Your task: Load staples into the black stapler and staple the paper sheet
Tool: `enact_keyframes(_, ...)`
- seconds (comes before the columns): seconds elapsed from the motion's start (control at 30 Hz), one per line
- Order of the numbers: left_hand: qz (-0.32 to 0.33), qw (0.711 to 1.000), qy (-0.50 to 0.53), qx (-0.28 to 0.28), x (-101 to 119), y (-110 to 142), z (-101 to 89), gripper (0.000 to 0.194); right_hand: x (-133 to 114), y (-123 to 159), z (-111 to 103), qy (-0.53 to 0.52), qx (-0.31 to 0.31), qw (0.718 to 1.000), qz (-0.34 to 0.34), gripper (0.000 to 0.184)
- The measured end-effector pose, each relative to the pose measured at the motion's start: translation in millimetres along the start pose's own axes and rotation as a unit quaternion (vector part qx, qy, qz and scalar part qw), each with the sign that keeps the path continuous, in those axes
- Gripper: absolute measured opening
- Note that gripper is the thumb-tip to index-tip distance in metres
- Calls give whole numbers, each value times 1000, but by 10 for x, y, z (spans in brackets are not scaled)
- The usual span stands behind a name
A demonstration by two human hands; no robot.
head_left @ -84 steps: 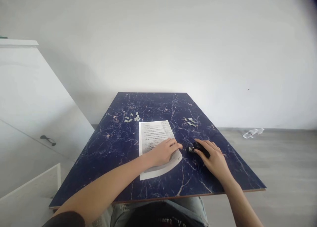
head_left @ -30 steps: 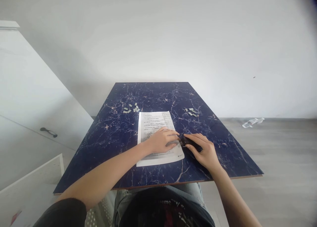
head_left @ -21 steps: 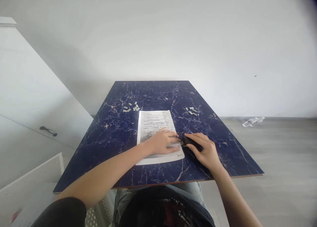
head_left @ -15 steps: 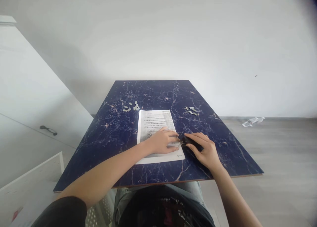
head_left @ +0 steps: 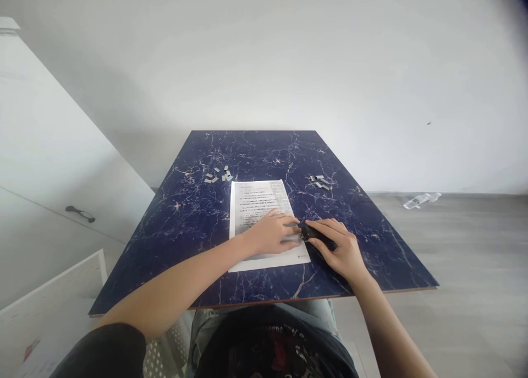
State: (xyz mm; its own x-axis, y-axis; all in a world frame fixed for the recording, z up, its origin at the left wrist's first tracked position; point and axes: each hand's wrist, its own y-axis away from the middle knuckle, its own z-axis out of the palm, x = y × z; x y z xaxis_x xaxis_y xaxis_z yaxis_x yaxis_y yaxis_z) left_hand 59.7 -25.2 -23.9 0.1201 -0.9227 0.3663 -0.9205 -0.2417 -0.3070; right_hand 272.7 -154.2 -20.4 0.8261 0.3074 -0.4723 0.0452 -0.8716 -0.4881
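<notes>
The paper point(head_left: 253, 204) bears illegible print; your left hand point(head_left: 273, 233) lies there, fingers apart; your right hand point(head_left: 341, 248) clamps a stapler point(head_left: 317, 233).

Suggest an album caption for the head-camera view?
Left hand on a printed sheet, right hand holding a black tool at its edge.

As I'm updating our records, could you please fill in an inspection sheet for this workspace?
Surface: dark blue marbled table.
Job's things: printed paper; black tool, possibly a stapler, at its right edge.
Clutter: small pale strips in two groups.
Hands: left hand spread on the printed paper; right hand gripping the black tool.
Cables: nothing seen.
Surroundings: white wall, cabinet at left, clear plastic-looking item on the floor at right.
</notes>
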Motion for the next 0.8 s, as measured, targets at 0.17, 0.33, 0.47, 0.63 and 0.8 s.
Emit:
enact_keyframes(0.17,5,1000,-8,0,-7,-13,0,39,-28,-7,17,11,-6,1000,0,34)
enact_keyframes(0.33,16,1000,-5,0,-28,-14,13,41,-40,-24,24,7,-3,1000,9,30)
enact_keyframes(0.47,19,1000,-2,2,-36,-13,27,39,-49,-32,31,40,-15,999,-7,30)
enact_keyframes(0.63,18,1000,-3,4,-43,-8,29,37,-46,-29,38,60,-18,998,-16,29)
enact_keyframes(0.8,20,1000,-3,8,-44,-11,25,37,-47,-31,41,65,-19,998,-21,29)
